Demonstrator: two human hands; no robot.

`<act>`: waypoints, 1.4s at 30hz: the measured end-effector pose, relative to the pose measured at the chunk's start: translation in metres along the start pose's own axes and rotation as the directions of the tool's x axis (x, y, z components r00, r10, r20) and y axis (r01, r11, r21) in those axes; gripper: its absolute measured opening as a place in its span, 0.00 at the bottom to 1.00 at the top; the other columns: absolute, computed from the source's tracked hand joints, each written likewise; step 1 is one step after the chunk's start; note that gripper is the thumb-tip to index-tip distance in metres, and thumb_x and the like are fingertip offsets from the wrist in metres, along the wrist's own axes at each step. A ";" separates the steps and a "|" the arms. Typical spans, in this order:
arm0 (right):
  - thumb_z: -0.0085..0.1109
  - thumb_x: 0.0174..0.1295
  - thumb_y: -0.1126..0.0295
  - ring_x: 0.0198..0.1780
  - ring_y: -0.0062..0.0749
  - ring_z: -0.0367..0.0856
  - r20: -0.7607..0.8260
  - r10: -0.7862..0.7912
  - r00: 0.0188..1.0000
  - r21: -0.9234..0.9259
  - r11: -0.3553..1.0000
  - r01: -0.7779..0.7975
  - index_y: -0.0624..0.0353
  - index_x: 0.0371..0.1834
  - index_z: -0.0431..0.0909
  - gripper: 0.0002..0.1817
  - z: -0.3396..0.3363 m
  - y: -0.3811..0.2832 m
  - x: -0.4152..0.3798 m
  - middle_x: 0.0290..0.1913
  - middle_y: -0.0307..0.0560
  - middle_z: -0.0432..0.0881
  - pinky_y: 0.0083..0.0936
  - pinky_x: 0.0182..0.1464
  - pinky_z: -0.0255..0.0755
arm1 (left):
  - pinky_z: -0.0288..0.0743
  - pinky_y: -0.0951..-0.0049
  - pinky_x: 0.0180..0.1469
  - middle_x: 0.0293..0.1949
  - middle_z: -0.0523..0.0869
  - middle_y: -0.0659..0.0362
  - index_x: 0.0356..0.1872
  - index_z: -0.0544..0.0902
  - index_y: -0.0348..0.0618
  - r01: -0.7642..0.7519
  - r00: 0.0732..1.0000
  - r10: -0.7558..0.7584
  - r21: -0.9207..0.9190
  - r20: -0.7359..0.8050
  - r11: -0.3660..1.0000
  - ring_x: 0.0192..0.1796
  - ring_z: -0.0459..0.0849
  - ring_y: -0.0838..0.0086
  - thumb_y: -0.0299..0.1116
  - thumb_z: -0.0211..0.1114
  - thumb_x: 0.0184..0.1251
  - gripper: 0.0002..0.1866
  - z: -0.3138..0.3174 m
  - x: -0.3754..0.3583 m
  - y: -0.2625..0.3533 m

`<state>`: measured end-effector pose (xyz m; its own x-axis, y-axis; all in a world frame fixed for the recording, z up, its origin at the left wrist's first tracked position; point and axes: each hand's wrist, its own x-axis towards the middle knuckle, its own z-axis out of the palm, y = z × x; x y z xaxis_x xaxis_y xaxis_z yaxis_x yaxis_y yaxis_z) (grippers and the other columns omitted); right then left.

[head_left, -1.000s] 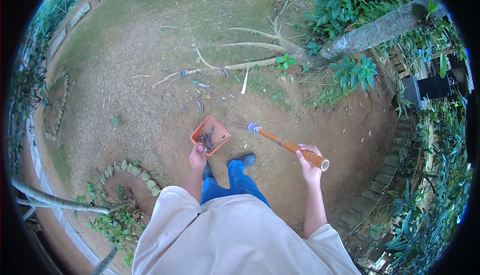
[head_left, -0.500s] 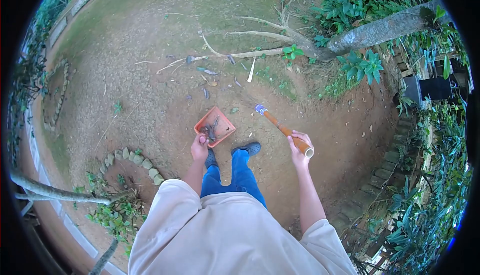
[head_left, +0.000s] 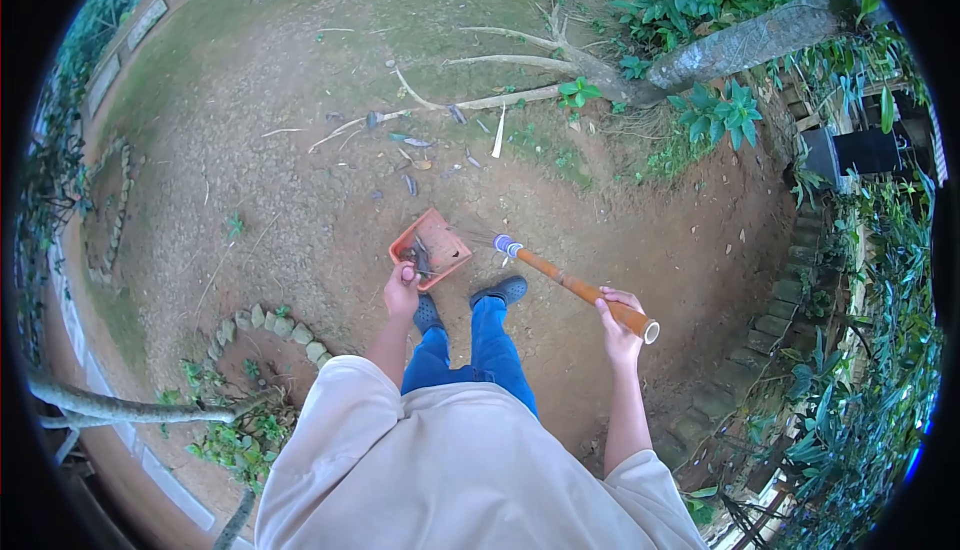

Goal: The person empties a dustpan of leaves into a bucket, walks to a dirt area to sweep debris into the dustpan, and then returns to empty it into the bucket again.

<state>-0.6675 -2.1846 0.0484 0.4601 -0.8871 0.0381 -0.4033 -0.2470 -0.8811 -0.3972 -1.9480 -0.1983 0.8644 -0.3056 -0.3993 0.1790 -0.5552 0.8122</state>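
My left hand (head_left: 402, 291) is closed at the near edge of an orange dustpan (head_left: 445, 245), gripping it by what looks like its handle. Dark dry leaves (head_left: 420, 255) lie inside the pan, mostly on its left side. In my right hand (head_left: 622, 322) is a broom (head_left: 560, 278) with a bamboo handle and a purple-and-white binding. Its thin bristles point left, to the right edge of the dustpan, and are hard to make out against the soil. Several dry leaves (head_left: 411, 185) lie on the ground beyond the pan.
Tree roots (head_left: 500, 102) spread from a leaning trunk (head_left: 760, 42) at upper right. A ring of stones (head_left: 270, 320) borders a plant bed at lower left. Stone edging (head_left: 765, 343) and dense foliage line the right side. My clogs (head_left: 500, 293) stand just behind the dustpan.
The broom head has swung left and slightly down toward the dustpan, while my right hand has moved right and lower. The dustpan and my left hand stay nearly in place.
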 end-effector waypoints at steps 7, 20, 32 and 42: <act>0.72 0.54 0.81 0.48 0.37 0.86 -0.124 -0.104 0.987 -0.124 0.988 0.088 0.63 0.35 0.83 0.08 0.003 -0.011 0.004 0.42 0.50 0.86 0.32 0.54 0.78 | 0.78 0.66 0.54 0.48 0.88 0.52 0.54 0.82 0.47 -0.109 0.993 0.109 0.013 0.038 0.994 0.51 0.87 0.62 0.29 0.71 0.63 0.18 0.001 -0.004 0.002; 0.72 0.53 0.81 0.48 0.38 0.87 -0.234 -0.134 0.963 -0.215 0.973 0.083 0.63 0.35 0.83 0.08 0.005 0.028 0.017 0.41 0.50 0.87 0.32 0.54 0.78 | 0.78 0.66 0.53 0.44 0.88 0.52 0.53 0.82 0.47 -0.169 0.976 0.158 0.066 0.149 0.983 0.49 0.87 0.64 0.27 0.71 0.63 0.17 0.019 0.020 -0.004; 0.72 0.56 0.78 0.49 0.34 0.86 -0.068 0.060 0.996 0.001 0.998 -0.060 0.62 0.36 0.83 0.08 -0.018 0.020 0.005 0.43 0.48 0.87 0.30 0.54 0.77 | 0.78 0.67 0.54 0.44 0.88 0.55 0.53 0.82 0.45 -0.196 0.966 0.190 0.017 0.173 0.980 0.49 0.87 0.68 0.25 0.71 0.62 0.17 0.032 0.013 0.001; 0.71 0.57 0.79 0.50 0.36 0.85 -0.086 0.025 0.996 0.017 1.000 -0.023 0.63 0.37 0.82 0.07 -0.025 -0.041 0.000 0.42 0.49 0.86 0.32 0.55 0.77 | 0.78 0.69 0.53 0.44 0.88 0.56 0.52 0.82 0.46 -0.109 0.987 0.112 -0.034 0.114 0.993 0.48 0.86 0.71 0.26 0.72 0.61 0.18 0.005 0.006 0.009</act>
<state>-0.6709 -2.1842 0.0960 0.3802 -0.9232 0.0569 -0.4008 -0.2199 -0.8894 -0.3926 -1.9589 -0.1954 0.8196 -0.4525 -0.3514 0.0994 -0.4918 0.8650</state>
